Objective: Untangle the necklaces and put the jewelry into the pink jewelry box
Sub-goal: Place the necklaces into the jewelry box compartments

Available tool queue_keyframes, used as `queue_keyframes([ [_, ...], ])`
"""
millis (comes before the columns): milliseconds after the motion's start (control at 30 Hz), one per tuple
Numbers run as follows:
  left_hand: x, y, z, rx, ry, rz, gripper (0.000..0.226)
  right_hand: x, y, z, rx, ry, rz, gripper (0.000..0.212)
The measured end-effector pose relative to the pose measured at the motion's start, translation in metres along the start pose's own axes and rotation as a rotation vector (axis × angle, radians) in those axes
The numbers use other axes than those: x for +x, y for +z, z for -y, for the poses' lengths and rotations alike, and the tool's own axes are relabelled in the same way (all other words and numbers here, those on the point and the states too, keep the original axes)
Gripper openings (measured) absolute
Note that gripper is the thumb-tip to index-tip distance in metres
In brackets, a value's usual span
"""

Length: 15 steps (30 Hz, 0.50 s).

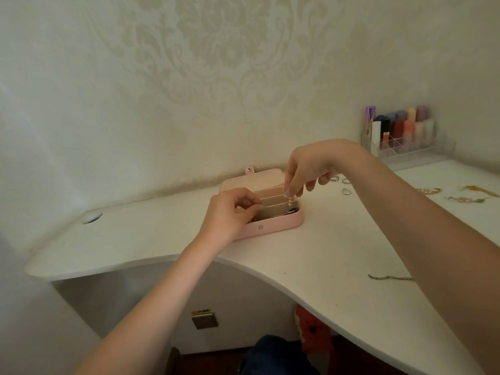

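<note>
Right hand (303, 174) pinched a small pearl piece (289, 200) by its top, dangling it over the open pink jewelry box (273, 226) at the back of the white desk (311, 255). Best lowered slowly into one slot — beads could snag on the stiff beige dividers (270, 197). Left hand (232, 212) rested at the box's left end, fingers curled, pinching a divider edge. A metal chain (389, 277) lay near the front edge.

White desk (311, 255): pink box (273, 224), chain (389, 277).

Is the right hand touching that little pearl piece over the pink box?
Touching. The head view shows the right hand pinching the top of the pearl piece, which dangles over the open pink box.
</note>
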<state>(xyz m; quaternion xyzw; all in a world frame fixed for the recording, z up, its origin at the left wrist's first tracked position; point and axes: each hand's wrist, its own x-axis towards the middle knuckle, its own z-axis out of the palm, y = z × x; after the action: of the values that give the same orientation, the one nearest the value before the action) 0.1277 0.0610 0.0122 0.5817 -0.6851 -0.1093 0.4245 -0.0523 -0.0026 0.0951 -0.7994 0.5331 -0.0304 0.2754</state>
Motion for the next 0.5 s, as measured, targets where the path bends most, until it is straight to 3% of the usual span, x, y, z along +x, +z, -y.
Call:
queue_keyframes([
  [200,-0.002,0.005,0.002,0.179,0.039,0.002,0.020,-0.001,0.004,0.003,-0.143,0.030,0.045,0.020],
  [400,-0.009,0.014,-0.013,0.216,0.144,-0.101,0.022,-0.015,-0.008,-0.006,-0.050,0.034,-0.071,0.013],
  [500,-0.014,0.031,-0.030,0.200,0.219,-0.056,0.024,-0.029,0.001,-0.023,0.066,0.039,-0.157,0.009],
])
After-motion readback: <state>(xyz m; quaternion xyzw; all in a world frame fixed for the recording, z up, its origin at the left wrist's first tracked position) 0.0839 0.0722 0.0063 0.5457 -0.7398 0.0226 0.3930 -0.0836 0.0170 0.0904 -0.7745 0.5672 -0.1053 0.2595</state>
